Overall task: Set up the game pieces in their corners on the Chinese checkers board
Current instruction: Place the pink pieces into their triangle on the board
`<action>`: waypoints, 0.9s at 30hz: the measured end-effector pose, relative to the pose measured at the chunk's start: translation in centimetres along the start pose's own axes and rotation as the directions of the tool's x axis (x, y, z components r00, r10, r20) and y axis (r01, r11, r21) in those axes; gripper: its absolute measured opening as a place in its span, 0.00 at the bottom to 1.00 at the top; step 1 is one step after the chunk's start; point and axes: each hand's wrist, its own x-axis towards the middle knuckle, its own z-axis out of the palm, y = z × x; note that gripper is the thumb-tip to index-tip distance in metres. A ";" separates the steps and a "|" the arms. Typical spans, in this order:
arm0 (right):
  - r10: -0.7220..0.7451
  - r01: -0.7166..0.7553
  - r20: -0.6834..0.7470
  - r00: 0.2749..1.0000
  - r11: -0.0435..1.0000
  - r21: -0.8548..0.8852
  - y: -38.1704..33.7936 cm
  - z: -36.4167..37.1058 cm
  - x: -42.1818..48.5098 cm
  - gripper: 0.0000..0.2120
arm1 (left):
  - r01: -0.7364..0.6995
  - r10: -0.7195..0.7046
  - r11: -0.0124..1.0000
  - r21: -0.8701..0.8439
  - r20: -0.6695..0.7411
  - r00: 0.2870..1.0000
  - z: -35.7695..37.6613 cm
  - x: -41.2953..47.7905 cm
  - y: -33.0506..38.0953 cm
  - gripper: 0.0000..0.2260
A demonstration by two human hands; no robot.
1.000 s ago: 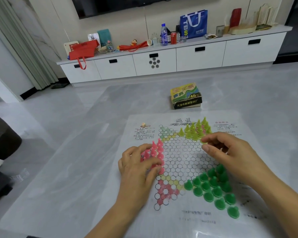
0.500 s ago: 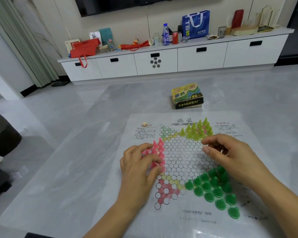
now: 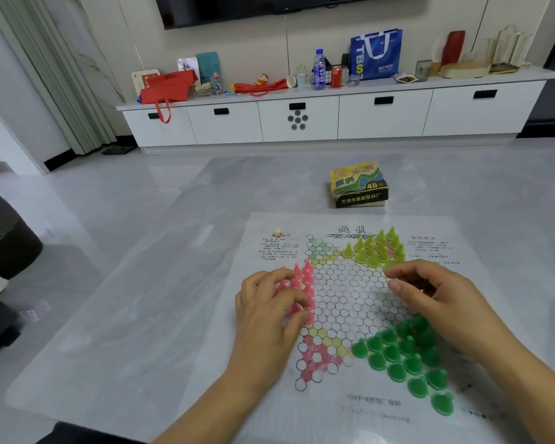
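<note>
A thin paper Chinese checkers board [image 3: 350, 296] lies flat on the pale table. Pink pieces [image 3: 305, 277] stand in its left corner, and my left hand [image 3: 269, 312] lies over them with fingers curled around the cluster. Yellow-green pieces [image 3: 377, 249] fill the far right corner. Dark green pieces [image 3: 404, 360] fill the near right corner. My right hand [image 3: 436, 302] hovers over the right side between the two green groups, fingers bent and apart, nothing visible in it. The near-left and far-left corners hold no pieces.
The game's cardboard box [image 3: 359, 184] stands on the table beyond the board. A small die [image 3: 277, 232] rests on the board's far left margin. A white cabinet [image 3: 334, 116] with bags and bottles runs along the back wall. A dark seat [image 3: 4, 232] sits at the left.
Both hands stay almost where they were. The left fingers have shifted slightly on the pink pieces; the view has tilted a little.
</note>
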 end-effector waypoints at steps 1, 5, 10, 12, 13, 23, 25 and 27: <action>0.003 -0.003 0.004 1.000 1.000 -0.001 0.0 0.0 0.0 0.05 | -0.003 0.003 1.000 -0.003 0.001 1.000 0.0 0.0 0.0 0.09; -0.003 0.004 0.016 1.000 1.000 -0.031 -0.1 -0.5 0.1 0.05 | -0.001 0.001 0.999 -0.036 -0.003 1.000 0.1 0.0 0.0 0.07; -0.076 0.090 0.084 0.994 0.980 -0.179 -1.3 -1.6 0.1 0.10 | 0.007 -0.006 0.999 -0.050 0.011 1.000 0.0 -0.1 -0.1 0.08; -0.076 0.111 0.136 0.988 0.956 -0.273 -1.9 -2.0 -0.1 0.09 | 0.007 -0.007 0.998 -0.055 0.003 1.000 0.0 -0.1 0.0 0.10; -0.064 0.115 0.162 0.985 0.938 -0.328 -2.1 -2.3 -0.1 0.09 | 0.009 -0.009 0.998 -0.056 0.001 1.000 0.0 -0.1 0.0 0.11; -0.184 0.273 0.237 0.954 0.862 -0.428 -7.0 2.4 9.5 0.11 | 0.126 -0.128 0.977 -0.173 0.005 0.992 -0.7 -0.1 0.1 0.20; -0.227 0.357 0.313 0.922 0.814 -0.458 -7.6 5.6 12.1 0.13 | 0.150 -0.150 0.972 -0.179 0.015 0.989 -0.7 -0.2 0.0 0.23; -0.216 0.406 0.397 0.892 0.768 -0.496 -7.5 8.7 14.3 0.16 | 0.174 -0.172 0.971 -0.163 0.028 0.985 -0.5 -0.2 -0.1 0.25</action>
